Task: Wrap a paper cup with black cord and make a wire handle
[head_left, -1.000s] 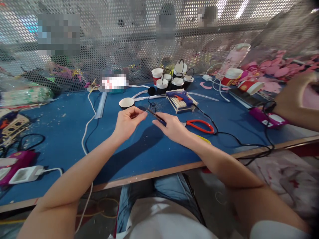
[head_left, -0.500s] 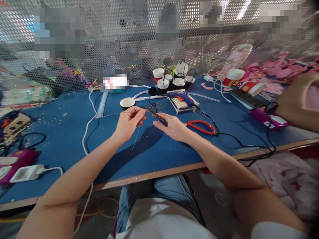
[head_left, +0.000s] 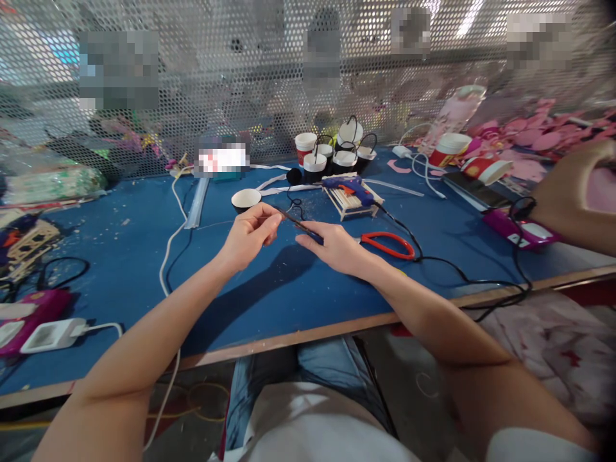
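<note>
My left hand (head_left: 250, 235) is raised over the blue table (head_left: 120, 256), its fingertips pinched on the thin end of a dark slender tool (head_left: 298, 224). My right hand (head_left: 334, 247) grips the thicker blue-handled end of that same tool. The tool runs at a slant between both hands. A small black loop of wire (head_left: 294, 206) lies on the table just behind the tool. An open paper cup (head_left: 246, 199) stands a little beyond my left hand.
Red-handled scissors (head_left: 387, 244) lie right of my right hand. A blue glue gun (head_left: 349, 185) rests on a stick rack, with several black-handled cups (head_left: 337, 154) behind. Black cables (head_left: 462, 276) cross the right side. Another person's hand (head_left: 572, 199) is at the right edge. Perforated metal screen behind.
A thin pale stick that hung below my left hand half a second ago is no longer seen. My left fingers have closed further onto the tool's tip; both hands stay in place.
</note>
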Demonstrator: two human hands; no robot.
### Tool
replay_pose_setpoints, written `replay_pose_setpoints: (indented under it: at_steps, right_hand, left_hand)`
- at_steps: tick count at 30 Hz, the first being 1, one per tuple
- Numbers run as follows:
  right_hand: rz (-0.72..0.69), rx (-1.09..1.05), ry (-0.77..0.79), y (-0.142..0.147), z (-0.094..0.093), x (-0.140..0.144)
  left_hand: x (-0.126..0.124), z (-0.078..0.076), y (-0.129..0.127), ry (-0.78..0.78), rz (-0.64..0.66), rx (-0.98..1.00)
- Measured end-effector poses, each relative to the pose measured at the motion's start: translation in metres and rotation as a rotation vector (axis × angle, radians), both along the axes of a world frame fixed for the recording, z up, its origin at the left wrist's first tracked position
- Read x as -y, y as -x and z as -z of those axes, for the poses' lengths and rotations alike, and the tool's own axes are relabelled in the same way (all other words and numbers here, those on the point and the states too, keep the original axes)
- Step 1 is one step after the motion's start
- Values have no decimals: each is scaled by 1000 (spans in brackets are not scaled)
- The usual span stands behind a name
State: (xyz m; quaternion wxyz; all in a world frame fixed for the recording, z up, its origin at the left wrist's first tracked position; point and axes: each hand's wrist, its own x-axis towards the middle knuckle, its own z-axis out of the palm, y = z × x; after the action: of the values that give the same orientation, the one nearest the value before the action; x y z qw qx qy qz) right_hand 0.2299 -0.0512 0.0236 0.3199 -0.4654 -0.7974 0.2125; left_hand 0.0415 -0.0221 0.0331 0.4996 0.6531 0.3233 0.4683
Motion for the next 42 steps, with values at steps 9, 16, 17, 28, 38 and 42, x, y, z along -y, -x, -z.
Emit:
replay_pose_setpoints:
  at_steps: [9, 16, 17, 28, 38, 42]
  right_hand:
    - [6, -58, 176, -6, -3, -4]
    - [46, -173, 296, -8, -4, -6]
    - [37, -168, 314, -7, -4, -5]
    - [40, -89, 245, 0, 4, -4]
    - [129, 17, -71, 2, 12, -14]
    - [168, -17, -32, -1, 12, -18]
  left_hand:
    - [-11, 3, 10, -66, 52, -164]
    - [-15, 3, 20, -1016, -351, -573]
    - [-16, 4, 20, -1114, -346, -607]
    - [-16, 1, 11, -924, -329, -560]
    - [-20, -4, -4, 377, 13, 107]
    - [-17, -3, 7, -237, -245, -333]
